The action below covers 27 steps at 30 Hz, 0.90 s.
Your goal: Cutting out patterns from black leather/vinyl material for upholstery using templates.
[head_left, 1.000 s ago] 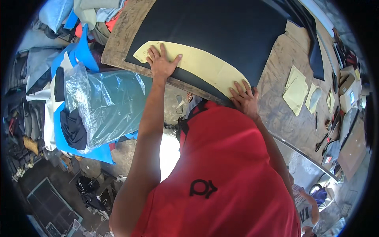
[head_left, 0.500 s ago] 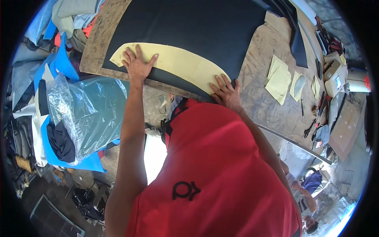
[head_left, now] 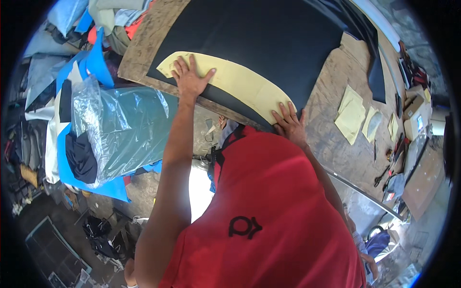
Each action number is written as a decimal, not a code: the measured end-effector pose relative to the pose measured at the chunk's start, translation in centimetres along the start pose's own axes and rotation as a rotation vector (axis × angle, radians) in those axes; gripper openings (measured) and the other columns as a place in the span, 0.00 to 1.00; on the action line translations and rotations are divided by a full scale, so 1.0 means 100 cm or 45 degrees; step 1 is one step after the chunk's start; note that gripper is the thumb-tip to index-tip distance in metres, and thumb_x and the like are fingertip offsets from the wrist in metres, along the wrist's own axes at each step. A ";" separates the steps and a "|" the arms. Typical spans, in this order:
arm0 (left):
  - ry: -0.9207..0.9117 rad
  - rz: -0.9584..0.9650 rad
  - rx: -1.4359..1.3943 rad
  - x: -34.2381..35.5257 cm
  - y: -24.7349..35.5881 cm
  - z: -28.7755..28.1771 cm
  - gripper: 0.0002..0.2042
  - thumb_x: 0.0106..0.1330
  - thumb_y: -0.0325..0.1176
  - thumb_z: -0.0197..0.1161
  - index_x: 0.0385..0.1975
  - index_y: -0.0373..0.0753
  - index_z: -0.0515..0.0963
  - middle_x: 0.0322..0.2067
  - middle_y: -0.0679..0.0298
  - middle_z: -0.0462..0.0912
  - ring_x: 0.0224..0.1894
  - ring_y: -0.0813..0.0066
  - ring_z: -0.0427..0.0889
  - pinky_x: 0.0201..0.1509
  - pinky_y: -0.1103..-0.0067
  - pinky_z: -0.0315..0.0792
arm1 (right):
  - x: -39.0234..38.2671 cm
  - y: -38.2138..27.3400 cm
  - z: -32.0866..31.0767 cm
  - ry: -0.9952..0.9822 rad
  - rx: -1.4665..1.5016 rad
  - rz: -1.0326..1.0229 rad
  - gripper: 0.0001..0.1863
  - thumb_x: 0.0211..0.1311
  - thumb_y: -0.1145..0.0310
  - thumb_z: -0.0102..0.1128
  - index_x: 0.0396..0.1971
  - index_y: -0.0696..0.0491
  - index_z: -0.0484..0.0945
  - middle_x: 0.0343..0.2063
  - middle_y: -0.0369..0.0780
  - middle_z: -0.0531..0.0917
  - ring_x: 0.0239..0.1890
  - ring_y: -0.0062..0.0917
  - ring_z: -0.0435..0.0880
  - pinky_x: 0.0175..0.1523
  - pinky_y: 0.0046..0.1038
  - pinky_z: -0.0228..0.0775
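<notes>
A long, curved yellow paper pattern [head_left: 240,77] lies flat on a sheet of black material [head_left: 254,33], close to the front edge of the wooden table [head_left: 331,144]. My left hand [head_left: 193,82] presses on the pattern's left part with its fingers spread and thumb out. At the other end, my right hand [head_left: 291,126] lies with fingers apart over the pattern's right tip and the black sheet beside it. Neither hand grips anything. A strip of the black sheet shows between the pattern and the table edge.
Right on the table are more yellow paper pieces [head_left: 350,117], black-handled scissors [head_left: 380,176] and a cardboard box [head_left: 414,106]. Bunched black material [head_left: 377,72] hangs toward the far right. Left of the table stands a plastic-wrapped greenish bundle [head_left: 132,127]. Another person's arm shows at the lower right.
The whole view has swung, so the table and hands appear farther right and slightly tilted. Both hands keep their places on the pattern.
</notes>
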<state>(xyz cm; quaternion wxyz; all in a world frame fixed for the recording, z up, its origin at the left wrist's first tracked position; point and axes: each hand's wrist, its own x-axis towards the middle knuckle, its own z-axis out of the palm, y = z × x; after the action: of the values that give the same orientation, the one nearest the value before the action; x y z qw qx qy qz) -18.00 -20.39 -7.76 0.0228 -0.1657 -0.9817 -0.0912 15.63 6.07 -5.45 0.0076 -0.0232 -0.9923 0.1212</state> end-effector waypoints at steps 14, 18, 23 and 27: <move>-0.063 -0.074 0.043 0.008 -0.018 -0.005 0.53 0.63 0.79 0.49 0.81 0.47 0.52 0.80 0.43 0.46 0.80 0.30 0.40 0.80 0.43 0.37 | 0.001 -0.004 0.000 -0.006 -0.017 0.010 0.32 0.71 0.55 0.61 0.74 0.34 0.68 0.79 0.34 0.61 0.83 0.38 0.50 0.76 0.71 0.37; -0.086 -0.042 0.082 0.008 -0.025 -0.003 0.53 0.63 0.79 0.48 0.81 0.49 0.52 0.80 0.44 0.46 0.80 0.29 0.40 0.80 0.43 0.37 | 0.001 -0.004 0.002 0.007 0.003 0.018 0.32 0.71 0.55 0.61 0.74 0.35 0.68 0.79 0.35 0.60 0.83 0.38 0.51 0.76 0.70 0.36; -0.109 -0.060 0.007 0.009 -0.021 -0.001 0.54 0.61 0.82 0.46 0.82 0.50 0.51 0.81 0.43 0.44 0.80 0.28 0.38 0.80 0.42 0.35 | -0.004 0.001 0.008 0.014 0.019 0.048 0.31 0.71 0.53 0.60 0.73 0.36 0.70 0.79 0.35 0.60 0.83 0.37 0.50 0.76 0.70 0.36; -0.067 -0.047 0.076 0.008 -0.025 0.004 0.52 0.62 0.80 0.48 0.82 0.52 0.52 0.81 0.45 0.45 0.80 0.30 0.41 0.80 0.44 0.37 | -0.003 0.002 0.009 0.050 0.031 0.034 0.31 0.72 0.52 0.59 0.73 0.35 0.69 0.79 0.35 0.60 0.83 0.37 0.50 0.76 0.71 0.37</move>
<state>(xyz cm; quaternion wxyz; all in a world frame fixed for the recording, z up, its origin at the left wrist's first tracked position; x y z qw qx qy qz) -19.58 -22.35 -8.47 0.0000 -0.1490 -0.9871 -0.0579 15.90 6.03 -6.42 0.0257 -0.0387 -0.9901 0.1327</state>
